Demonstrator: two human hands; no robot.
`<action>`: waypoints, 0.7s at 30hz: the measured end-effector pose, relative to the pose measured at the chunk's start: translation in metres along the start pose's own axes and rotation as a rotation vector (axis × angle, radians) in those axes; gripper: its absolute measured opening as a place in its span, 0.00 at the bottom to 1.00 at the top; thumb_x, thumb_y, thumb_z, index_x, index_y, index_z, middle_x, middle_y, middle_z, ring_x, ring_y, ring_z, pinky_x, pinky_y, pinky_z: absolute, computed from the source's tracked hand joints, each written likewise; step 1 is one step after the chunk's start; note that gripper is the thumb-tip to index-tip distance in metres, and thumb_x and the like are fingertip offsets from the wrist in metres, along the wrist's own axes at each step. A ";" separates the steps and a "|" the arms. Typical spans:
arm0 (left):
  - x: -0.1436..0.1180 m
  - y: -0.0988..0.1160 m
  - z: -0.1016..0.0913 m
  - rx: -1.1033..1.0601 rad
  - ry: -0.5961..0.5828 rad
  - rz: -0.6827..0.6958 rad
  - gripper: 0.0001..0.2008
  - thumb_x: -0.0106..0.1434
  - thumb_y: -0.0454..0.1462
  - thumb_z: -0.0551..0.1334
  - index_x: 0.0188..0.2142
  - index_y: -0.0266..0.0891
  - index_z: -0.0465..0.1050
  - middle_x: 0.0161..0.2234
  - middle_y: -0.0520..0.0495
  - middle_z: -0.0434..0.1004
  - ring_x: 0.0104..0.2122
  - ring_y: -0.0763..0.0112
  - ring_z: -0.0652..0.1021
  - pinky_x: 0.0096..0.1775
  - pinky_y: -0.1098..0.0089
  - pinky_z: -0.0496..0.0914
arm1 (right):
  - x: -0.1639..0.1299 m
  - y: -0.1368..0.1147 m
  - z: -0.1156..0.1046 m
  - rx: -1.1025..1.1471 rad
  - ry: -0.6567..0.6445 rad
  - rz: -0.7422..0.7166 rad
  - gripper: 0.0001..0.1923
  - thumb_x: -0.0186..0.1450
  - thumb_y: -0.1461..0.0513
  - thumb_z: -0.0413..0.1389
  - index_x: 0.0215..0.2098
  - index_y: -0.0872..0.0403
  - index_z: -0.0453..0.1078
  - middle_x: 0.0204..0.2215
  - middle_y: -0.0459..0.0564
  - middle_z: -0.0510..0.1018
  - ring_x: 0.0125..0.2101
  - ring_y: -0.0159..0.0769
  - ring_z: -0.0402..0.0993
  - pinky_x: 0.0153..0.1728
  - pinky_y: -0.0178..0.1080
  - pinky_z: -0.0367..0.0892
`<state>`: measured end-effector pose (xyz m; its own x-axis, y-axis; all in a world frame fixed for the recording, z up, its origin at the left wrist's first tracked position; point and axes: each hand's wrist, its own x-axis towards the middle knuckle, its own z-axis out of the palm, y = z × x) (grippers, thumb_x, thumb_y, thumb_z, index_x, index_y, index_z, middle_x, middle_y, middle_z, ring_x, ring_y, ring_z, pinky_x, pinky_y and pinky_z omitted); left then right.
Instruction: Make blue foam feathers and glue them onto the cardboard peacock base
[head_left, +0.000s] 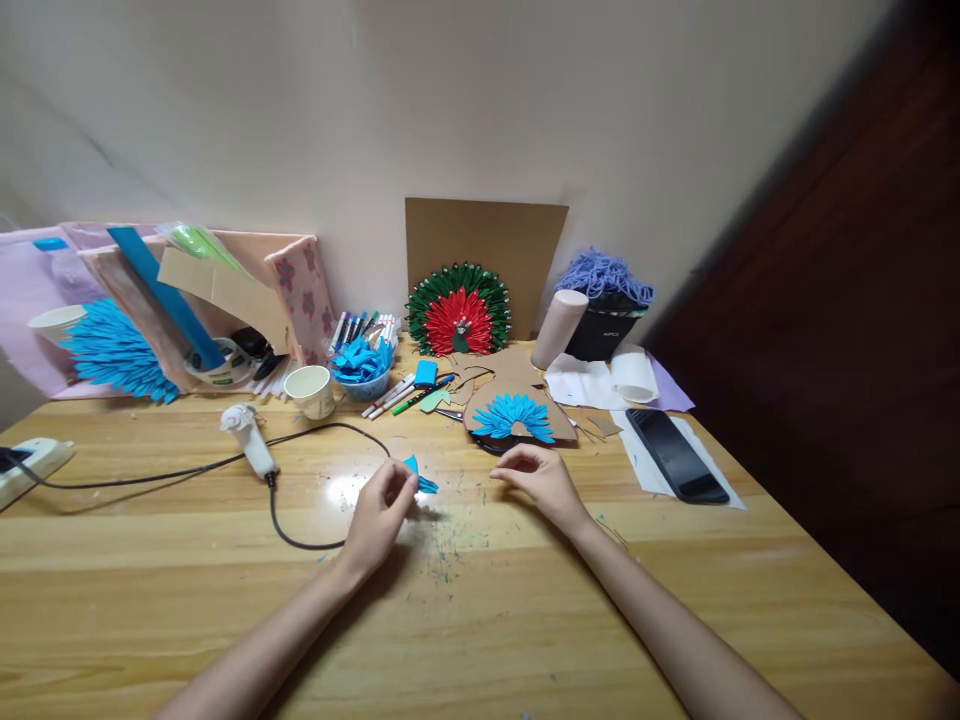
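A small blue folded ribbon piece (426, 484) is pinched between the fingertips of my left hand (381, 508), just above the table. To the right, the thumb and fingers of my right hand (541, 484) come together in a pinch; whatever may be in them is too small to make out. Beyond my right hand lies a rounded cardboard piece (556, 402) with a fan of blue petals (516, 414) fixed on it. Farther back on the left, a clear bowl (361, 385) holds many more blue pieces.
A glue gun (251, 445) stands at left, its black cord (300, 545) looping toward my left hand. Nearby are a paper cup (309, 390) and markers (390, 395). A red-and-green peacock craft (459, 318) leans at the back. A phone (675, 455) lies right. Blue scraps dot the table (480, 620).
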<state>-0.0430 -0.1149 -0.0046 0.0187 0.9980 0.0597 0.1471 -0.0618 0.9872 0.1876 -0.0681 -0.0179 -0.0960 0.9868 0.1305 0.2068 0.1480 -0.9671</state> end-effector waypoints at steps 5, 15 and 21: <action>0.000 0.002 0.007 0.319 -0.165 0.181 0.11 0.61 0.41 0.53 0.28 0.39 0.68 0.27 0.49 0.69 0.28 0.71 0.70 0.32 0.72 0.63 | 0.001 0.001 -0.004 0.105 -0.086 0.083 0.13 0.56 0.56 0.57 0.34 0.56 0.71 0.28 0.50 0.78 0.30 0.36 0.76 0.33 0.39 0.72; 0.013 0.010 0.021 0.493 -0.126 0.301 0.11 0.62 0.39 0.53 0.41 0.42 0.70 0.37 0.44 0.70 0.35 0.67 0.72 0.36 0.69 0.66 | 0.004 -0.010 -0.012 0.206 -0.201 0.105 0.14 0.58 0.55 0.55 0.37 0.58 0.70 0.31 0.54 0.80 0.33 0.34 0.76 0.32 0.36 0.69; 0.043 0.019 0.073 0.272 -0.353 0.280 0.10 0.53 0.41 0.61 0.33 0.38 0.75 0.29 0.47 0.74 0.27 0.71 0.73 0.28 0.73 0.66 | 0.002 -0.016 -0.012 0.288 -0.217 0.092 0.14 0.57 0.55 0.56 0.38 0.56 0.69 0.31 0.50 0.80 0.18 0.25 0.68 0.23 0.31 0.66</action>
<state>0.0330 -0.0742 0.0055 0.4198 0.8815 0.2163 0.3387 -0.3732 0.8637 0.1961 -0.0675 0.0002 -0.2999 0.9538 0.0202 -0.0551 0.0039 -0.9985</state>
